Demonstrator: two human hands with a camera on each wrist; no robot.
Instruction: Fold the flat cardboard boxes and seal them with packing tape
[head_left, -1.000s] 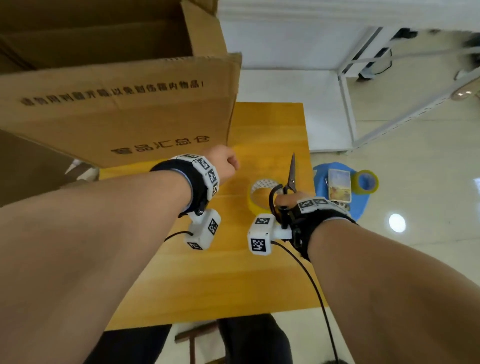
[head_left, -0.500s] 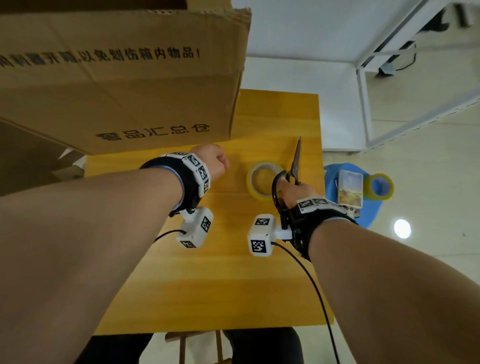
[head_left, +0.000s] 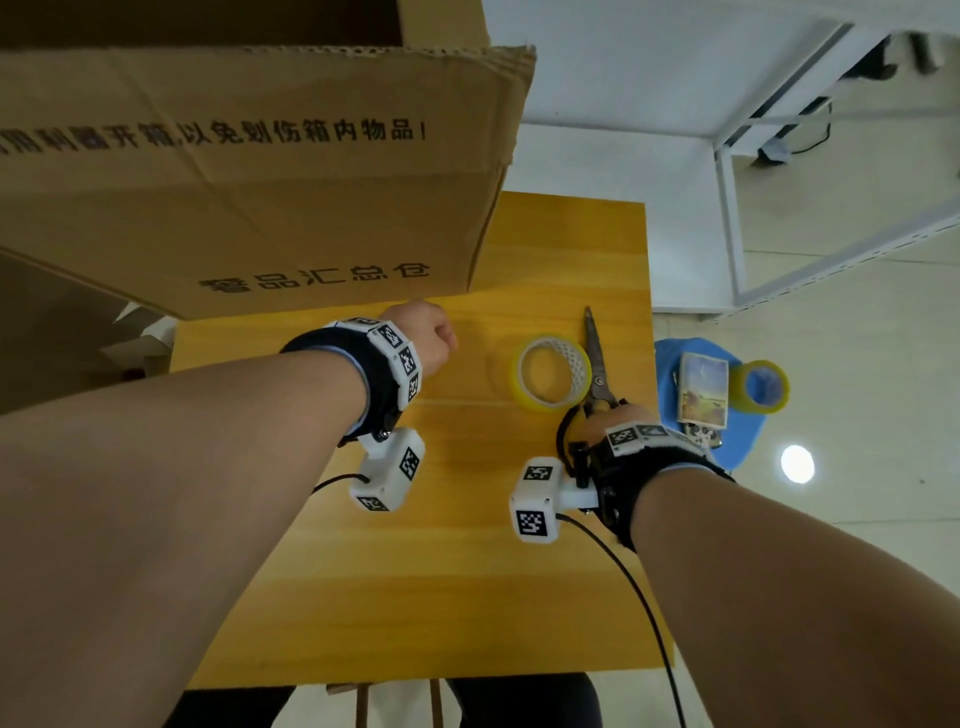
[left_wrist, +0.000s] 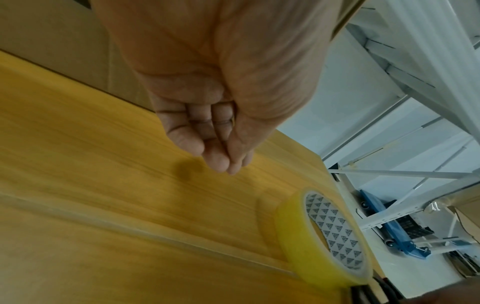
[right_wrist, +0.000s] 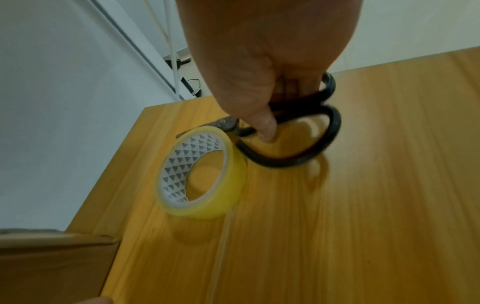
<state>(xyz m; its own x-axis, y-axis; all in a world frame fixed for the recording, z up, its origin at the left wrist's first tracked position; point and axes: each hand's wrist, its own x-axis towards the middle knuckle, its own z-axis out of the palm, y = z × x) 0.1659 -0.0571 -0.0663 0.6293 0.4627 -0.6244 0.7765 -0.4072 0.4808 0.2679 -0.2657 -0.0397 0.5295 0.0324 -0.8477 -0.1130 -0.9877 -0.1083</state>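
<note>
A large brown cardboard box (head_left: 260, 197) with printed flaps stands at the back left of the yellow wooden table (head_left: 441, 571). A yellow tape roll (head_left: 540, 402) lies flat on the table, also in the left wrist view (left_wrist: 298, 242) and the right wrist view (right_wrist: 223, 197). My right hand (head_left: 605, 418) grips the black handles of the scissors (head_left: 597, 364), whose blades lie just right of the roll and point away from me; the handle loops (right_wrist: 330, 131) show under my fingers (right_wrist: 265, 123). My left hand (head_left: 426, 340) hovers below the box flap, fingers (left_wrist: 221, 156) loosely gathered, holding nothing.
Right of the table stands a blue stool (head_left: 670, 358) carrying a small flat pack (head_left: 704, 389) and a second tape roll (head_left: 763, 387). A white metal rack frame (head_left: 727, 208) stands behind on the pale floor. Cables trail from both wrist cameras.
My right hand with the scissors has drawn back toward me and right, uncovering the whole tape roll. The left hand stays about where it was. The head view has tilted, bringing the box flap closer.
</note>
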